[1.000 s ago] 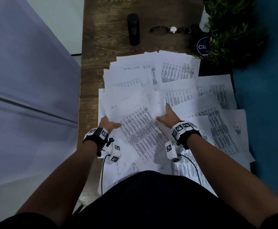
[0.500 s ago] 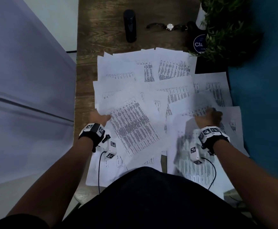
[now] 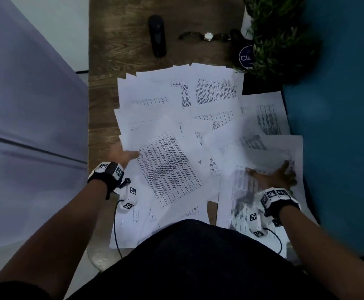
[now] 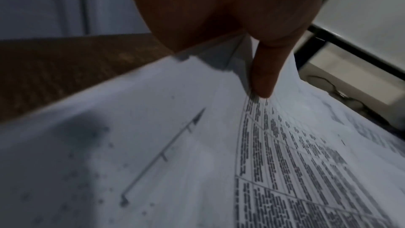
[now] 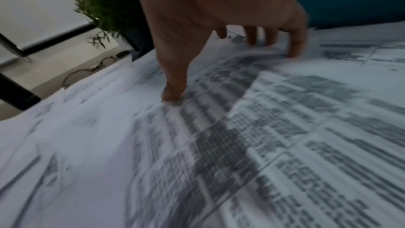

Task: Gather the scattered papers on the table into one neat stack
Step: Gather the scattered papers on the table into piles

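Several white printed papers (image 3: 176,100) lie scattered and overlapping across the wooden table (image 3: 111,61). My left hand (image 3: 122,153) holds the left edge of a densely printed sheet (image 3: 168,167). In the left wrist view its thumb (image 4: 260,75) presses on top of that sheet (image 4: 306,171), and the edge is lifted off the wood. My right hand (image 3: 274,176) lies spread on the papers at the right. Its thumb (image 5: 175,84) and fingertips (image 5: 294,48) press down on blurred sheets (image 5: 263,145).
A black cylinder (image 3: 157,35) and a wristwatch (image 3: 208,36) lie at the table's far end. At the far right corner stands a potted plant (image 3: 278,35). Some sheets overhang the right and near table edges. Bare wood shows along the left edge.
My right hand swept from the middle of the pile to its right side, and the sheets under it are sliding. My left hand shifted slightly left and took hold of the sheet's edge.
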Demonstrator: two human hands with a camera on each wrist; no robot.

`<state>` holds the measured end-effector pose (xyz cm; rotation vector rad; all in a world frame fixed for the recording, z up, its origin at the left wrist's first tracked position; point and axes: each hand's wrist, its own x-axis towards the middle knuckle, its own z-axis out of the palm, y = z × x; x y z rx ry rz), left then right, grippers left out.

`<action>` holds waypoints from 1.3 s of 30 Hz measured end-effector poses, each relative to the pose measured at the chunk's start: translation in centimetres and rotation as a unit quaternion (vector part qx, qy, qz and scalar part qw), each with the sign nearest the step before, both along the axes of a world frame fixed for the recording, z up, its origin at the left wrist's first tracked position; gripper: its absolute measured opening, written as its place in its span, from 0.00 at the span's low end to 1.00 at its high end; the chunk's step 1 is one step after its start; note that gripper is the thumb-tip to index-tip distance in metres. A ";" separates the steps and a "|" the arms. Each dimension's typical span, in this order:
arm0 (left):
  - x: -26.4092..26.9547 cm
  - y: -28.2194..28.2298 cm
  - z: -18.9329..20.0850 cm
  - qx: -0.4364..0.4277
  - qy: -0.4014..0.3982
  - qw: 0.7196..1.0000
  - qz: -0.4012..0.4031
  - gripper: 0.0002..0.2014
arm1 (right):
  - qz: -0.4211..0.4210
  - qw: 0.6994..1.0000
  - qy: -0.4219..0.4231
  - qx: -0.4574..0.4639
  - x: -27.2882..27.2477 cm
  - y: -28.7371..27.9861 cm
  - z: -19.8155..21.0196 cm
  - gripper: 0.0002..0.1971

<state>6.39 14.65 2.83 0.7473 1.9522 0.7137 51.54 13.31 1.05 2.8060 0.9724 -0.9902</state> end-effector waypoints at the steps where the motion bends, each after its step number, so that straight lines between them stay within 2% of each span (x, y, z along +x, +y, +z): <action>1: 0.4 0.2 0.1 0.004 0.006 1.000 -0.012 0.22 | 0.016 1.000 0.001 0.020 -0.1 0.2 0.0 0.66; 4: 0.9 0.5 -0.4 0.022 -0.008 1.000 0.020 0.22 | 0.018 0.999 0.001 0.047 -0.1 0.7 0.5 0.64; 7: 0.6 0.0 -1.3 0.026 0.011 0.998 0.062 0.25 | 0.013 1.000 0.014 -0.008 0.1 0.4 0.4 0.66; 11: -0.1 -1.0 -2.4 0.006 0.042 0.999 0.022 0.24 | 0.136 0.990 -0.025 -0.014 -0.1 -0.6 0.3 0.62; 15: -0.4 -1.6 -2.5 -0.007 0.019 0.999 0.045 0.20 | 0.221 0.970 -0.102 0.026 -0.6 -1.0 0.2 0.61; 19: -0.2 -1.9 -2.1 0.006 0.029 0.999 0.032 0.19 | 0.285 0.954 -0.076 0.050 -0.4 0.6 -0.5 0.58; 21: -0.2 -1.7 -1.7 0.013 0.077 0.995 0.055 0.17 | 0.263 0.962 -0.045 0.053 -0.7 1.9 -0.3 0.52; 23: -0.5 -1.5 -1.5 0.026 0.114 0.990 0.072 0.16 | 0.272 0.961 -0.025 0.048 -1.1 3.2 0.5 0.42; 26: -0.9 -1.3 -0.9 0.040 0.085 0.995 0.041 0.20 | 0.308 0.948 0.019 0.077 -1.5 5.0 1.9 0.25; 28: -1.2 -1.2 -0.6 -0.001 0.063 0.998 -0.012 0.27 | 0.304 0.944 -0.018 0.125 -1.7 6.6 3.2 0.19; 30: -1.6 -1.1 -0.7 -0.063 0.074 0.995 -0.039 0.27 | 0.277 0.944 -0.033 0.174 -1.6 8.3 4.8 0.17; 32: -2.1 -1.1 -1.1 -0.068 0.080 0.994 -0.021 0.25 | 0.245 0.941 0.040 0.229 -1.3 10.1 6.3 0.18; 35: -2.6 -1.4 -1.9 -0.046 0.074 0.996 0.036 0.28 | 0.202 0.913 0.120 0.333 -1.4 12.2 8.8 0.21; 38: -4.5 -1.6 -5.8 -0.094 0.065 0.993 0.042 0.45 | 0.147 0.867 0.243 0.408 -2.9 13.5 11.8 0.16; 39: -5.0 -1.6 -6.5 -0.134 0.068 0.989 0.010 0.47 | 0.139 0.852 0.285 0.417 -3.3 13.9 12.3 0.15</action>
